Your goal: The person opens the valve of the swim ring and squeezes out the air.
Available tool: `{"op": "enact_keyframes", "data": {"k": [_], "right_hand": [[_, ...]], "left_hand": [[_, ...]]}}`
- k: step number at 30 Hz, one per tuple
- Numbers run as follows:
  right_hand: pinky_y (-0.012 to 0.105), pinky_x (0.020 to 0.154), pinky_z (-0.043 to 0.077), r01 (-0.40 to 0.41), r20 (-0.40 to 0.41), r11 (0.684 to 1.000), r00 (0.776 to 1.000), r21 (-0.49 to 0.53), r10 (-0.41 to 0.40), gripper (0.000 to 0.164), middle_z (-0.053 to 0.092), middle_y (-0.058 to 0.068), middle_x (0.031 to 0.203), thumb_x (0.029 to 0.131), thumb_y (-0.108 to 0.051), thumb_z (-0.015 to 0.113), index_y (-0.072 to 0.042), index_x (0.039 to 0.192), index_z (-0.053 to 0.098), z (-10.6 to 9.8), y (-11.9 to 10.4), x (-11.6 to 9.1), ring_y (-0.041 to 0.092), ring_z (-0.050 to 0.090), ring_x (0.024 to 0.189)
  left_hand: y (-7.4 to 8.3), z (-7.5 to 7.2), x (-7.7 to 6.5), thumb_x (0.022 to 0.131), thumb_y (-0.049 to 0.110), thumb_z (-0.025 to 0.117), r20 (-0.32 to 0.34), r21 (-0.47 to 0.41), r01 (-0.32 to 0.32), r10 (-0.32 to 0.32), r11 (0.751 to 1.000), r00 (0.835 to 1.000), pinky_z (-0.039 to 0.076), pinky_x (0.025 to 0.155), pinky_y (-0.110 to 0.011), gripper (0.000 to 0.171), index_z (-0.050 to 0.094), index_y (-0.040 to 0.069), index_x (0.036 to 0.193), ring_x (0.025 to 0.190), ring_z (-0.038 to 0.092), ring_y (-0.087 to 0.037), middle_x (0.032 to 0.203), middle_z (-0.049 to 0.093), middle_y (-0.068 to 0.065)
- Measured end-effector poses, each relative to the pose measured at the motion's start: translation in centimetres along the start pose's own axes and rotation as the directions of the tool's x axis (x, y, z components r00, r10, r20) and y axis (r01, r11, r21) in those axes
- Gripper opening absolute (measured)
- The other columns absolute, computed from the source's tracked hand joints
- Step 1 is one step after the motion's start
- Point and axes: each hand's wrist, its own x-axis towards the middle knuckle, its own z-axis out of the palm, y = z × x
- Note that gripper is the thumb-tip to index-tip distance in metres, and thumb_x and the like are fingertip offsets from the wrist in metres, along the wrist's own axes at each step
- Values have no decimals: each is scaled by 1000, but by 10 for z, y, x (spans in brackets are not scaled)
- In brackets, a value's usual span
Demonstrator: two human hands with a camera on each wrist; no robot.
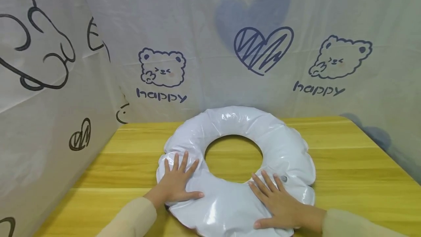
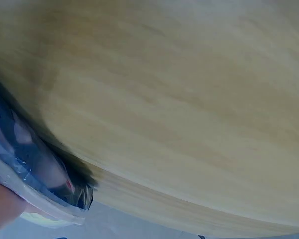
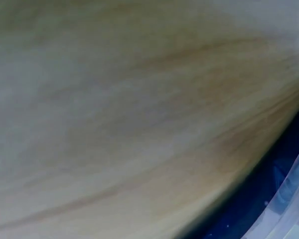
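A white inflated swim ring [image 1: 227,196] lies flat on the wooden table, its round hole showing the wood beneath. My left hand [image 1: 177,182] rests on the ring's left side with the fingers spread and straight. On the lower right part, my right hand [image 1: 279,204] lies palm down, fingers also spread. A small round valve [image 1: 284,179] sits just beyond the right fingertips. In the left wrist view, the dark, shiny underside of the ring [image 2: 35,154] shows at the lower left. The right wrist view catches the ring's dark blue side [image 3: 259,199] at the lower right corner.
The yellow wood-grain table [image 1: 345,164] extends on both sides of the ring. Behind it hangs a pale curtain [image 1: 210,65] printed with hearts, bears and lettering. Another printed curtain [image 1: 49,120] stands along the left side.
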Motion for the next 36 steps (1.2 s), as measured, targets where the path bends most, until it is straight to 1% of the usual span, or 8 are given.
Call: {"op": "enact_keyframes", "data": {"k": [4, 8, 10, 13, 16, 20, 33, 36], "right_hand": [[27, 99, -35, -34, 72, 991, 997, 130, 25, 95, 6, 16, 157, 84, -72, 38, -2, 146, 21, -2, 1, 2, 20, -27, 139], [24, 95, -35, -117, 180, 942, 982, 315, 62, 93, 7, 21, 155, 84, -66, 47, -4, 148, 18, -6, 1, 5, 32, -18, 141], [29, 97, -34, -158, 228, 916, 971, 369, 76, 92, 5, 21, 155, 83, -63, 50, -6, 148, 17, -8, 1, 7, 39, -13, 141], [51, 104, -26, -187, 266, 911, 960, 367, 89, 91, 4, 21, 155, 83, -62, 51, -8, 148, 18, -9, 0, 9, 46, -7, 140], [67, 105, -6, -189, 280, 923, 955, 335, 94, 90, 5, 21, 155, 84, -62, 51, -8, 148, 18, -11, 0, 11, 47, -4, 140], [69, 104, 1, -185, 291, 930, 953, 318, 91, 89, 6, 23, 155, 85, -61, 49, -7, 148, 18, -11, 1, 13, 47, -2, 140], [69, 104, -1, -197, 329, 893, 942, 404, 59, 84, 6, 25, 154, 88, -55, 50, -5, 148, 18, -19, 4, 14, 49, -3, 139], [69, 104, 2, -189, 320, 903, 946, 386, 61, 83, 9, 24, 154, 87, -57, 50, -8, 148, 20, -17, 3, 12, 49, 0, 139]], "left_hand": [[2, 3, 6, 73, 81, 43, 48, 5, 24, -24, 1000, 999, 3, 99, -75, 101, 17, 21, 149, 136, 4, -56, 153, 4, -26], [5, 4, 9, 73, 81, 42, 71, 13, 38, -39, 999, 997, 2, 100, -75, 100, 18, 22, 149, 136, 4, -54, 154, 6, -25], [6, 4, 10, 73, 82, 40, 80, 30, 44, -46, 999, 996, 2, 100, -75, 99, 18, 22, 149, 137, 6, -54, 154, 6, -25], [9, 3, 11, 74, 81, 41, 79, 49, 49, -53, 998, 995, 4, 100, -75, 98, 20, 22, 149, 136, 9, -54, 153, 10, -25], [10, 2, 13, 74, 79, 43, 85, 66, 59, -65, 996, 994, 7, 99, -75, 95, 22, 23, 148, 136, 12, -54, 153, 12, -24], [12, 1, 14, 76, 77, 43, 104, 79, 73, -81, 994, 991, 8, 100, -74, 91, 26, 24, 147, 136, 15, -53, 153, 15, -24], [16, -3, 17, 80, 74, 42, 182, 86, 93, -108, 992, 977, 12, 101, -73, 84, 30, 23, 146, 136, 19, -51, 152, 20, -23], [16, -3, 16, 79, 76, 41, 189, 77, 97, -111, 992, 976, 11, 101, -73, 87, 29, 22, 146, 135, 18, -53, 152, 19, -24]]}}
